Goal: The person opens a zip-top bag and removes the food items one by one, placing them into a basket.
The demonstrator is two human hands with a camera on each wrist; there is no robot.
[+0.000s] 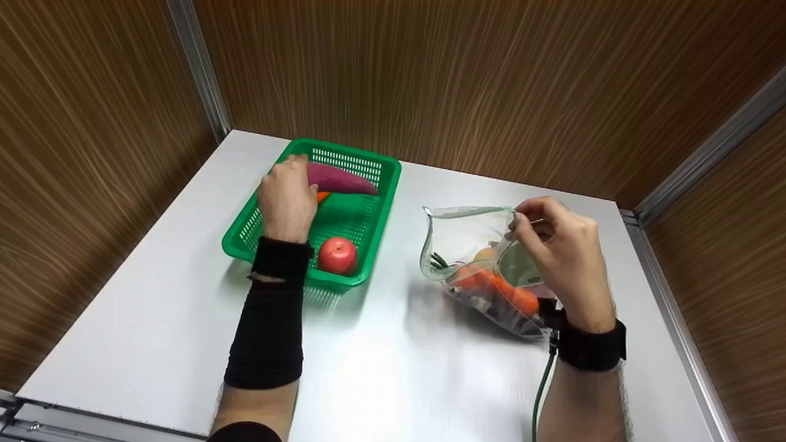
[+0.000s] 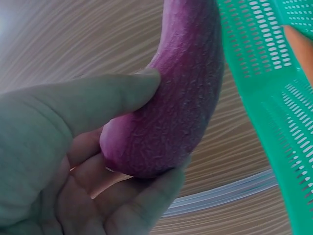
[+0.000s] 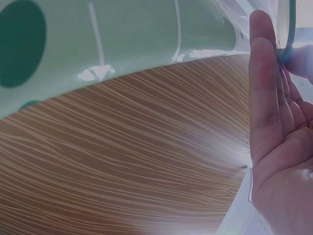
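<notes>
walls: brown wood-grain panels (image 1: 430, 73) on the far side, left and right | frame: grey metal posts (image 1: 199, 67) in both far corners, metal rail along the right edge | counter (image 1: 393, 368): white, glossy, rectangular, soft shadows and pale reflections | light: even, from above
</notes>
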